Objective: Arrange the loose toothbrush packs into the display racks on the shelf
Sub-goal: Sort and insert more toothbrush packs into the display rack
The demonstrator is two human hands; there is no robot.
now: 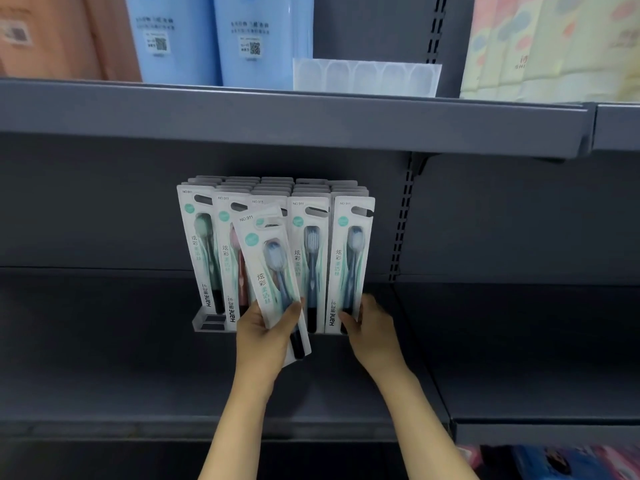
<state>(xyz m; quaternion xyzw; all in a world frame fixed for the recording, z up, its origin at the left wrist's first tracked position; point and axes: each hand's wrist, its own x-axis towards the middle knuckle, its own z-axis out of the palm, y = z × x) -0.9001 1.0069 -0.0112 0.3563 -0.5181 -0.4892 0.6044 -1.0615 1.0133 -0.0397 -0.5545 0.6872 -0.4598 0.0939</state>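
Currently the left hand grasps one loose toothbrush pack by its lower half, tilted, in front of the middle column of the clear display rack on the shelf. The right hand holds the lower edge of the rightmost front pack, thumb on its face. Recommended: square the loose pack upright, align it with the open middle slot, then lower it straight while the right hand steadies the neighbouring rows against tipping.
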